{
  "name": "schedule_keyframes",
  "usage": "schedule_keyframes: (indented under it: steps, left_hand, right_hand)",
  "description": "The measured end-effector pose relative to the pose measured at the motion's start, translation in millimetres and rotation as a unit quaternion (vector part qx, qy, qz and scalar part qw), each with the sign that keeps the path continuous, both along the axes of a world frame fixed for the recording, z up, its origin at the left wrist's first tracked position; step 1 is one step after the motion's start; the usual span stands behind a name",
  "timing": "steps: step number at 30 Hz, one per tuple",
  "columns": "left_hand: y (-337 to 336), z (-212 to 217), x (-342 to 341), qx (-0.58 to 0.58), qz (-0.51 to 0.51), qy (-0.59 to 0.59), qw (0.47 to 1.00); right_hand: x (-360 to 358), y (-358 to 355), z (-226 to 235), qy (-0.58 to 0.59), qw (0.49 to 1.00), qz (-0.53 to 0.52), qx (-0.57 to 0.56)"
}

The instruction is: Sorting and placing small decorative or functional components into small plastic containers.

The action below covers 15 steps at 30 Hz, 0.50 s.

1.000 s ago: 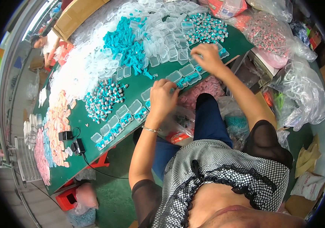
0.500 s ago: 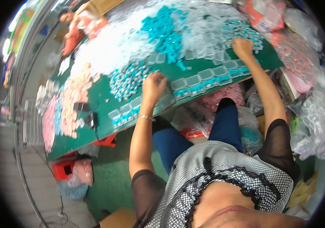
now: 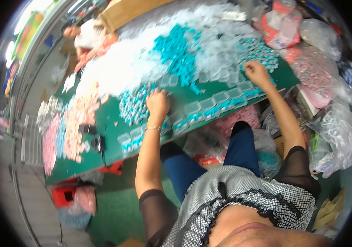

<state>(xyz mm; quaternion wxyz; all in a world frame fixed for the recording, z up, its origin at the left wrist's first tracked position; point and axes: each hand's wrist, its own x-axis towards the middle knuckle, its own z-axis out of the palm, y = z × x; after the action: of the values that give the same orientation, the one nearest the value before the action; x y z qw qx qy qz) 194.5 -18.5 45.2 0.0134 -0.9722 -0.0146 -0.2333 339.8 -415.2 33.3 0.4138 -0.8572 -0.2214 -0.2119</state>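
Note:
At the right edge of a pile of small turquoise and silvery pieces is my left hand, its fingers curled downward. What they hold, if anything, is hidden. My right hand hangs by the near side of a second pile of similar pieces, fingers bent together; anything in them is too small to make out. Between and below the hands runs a row of clear plastic boxes with raised lids, turquoise pieces lying inside. A shorter row of such boxes stands left of my left wrist.
Turquoise pieces form a heap amid clear plastic boxes on the green table. Pink and peach pieces lie at the left, near a small black device. Plastic bags crowd the right. Another person sits at far left.
My left hand has moved left from above the boxes to the pile's edge. The right hand has drawn back from its pile toward the boxes. The view has shifted slightly.

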Motion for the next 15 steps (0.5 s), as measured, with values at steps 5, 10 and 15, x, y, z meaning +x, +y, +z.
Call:
schedule_keyframes:
  steps: [5, 10, 15]
  left_hand:
    - [1, -4, 12, 0.067, -0.021, 0.03, 0.997]
    - [-16, 9, 17, 0.137, -0.043, 0.078, 0.987]
    - [-32, 10, 25, 0.203, -0.063, 0.111, 0.971]
  right_hand:
    - [-26, 11, 1, -0.004, 0.997, 0.075, 0.012]
    - [-51, 1, 18, -0.015, 0.997, 0.081, 0.009]
    - [-65, 4, 24, -0.023, 0.994, 0.102, 0.018]
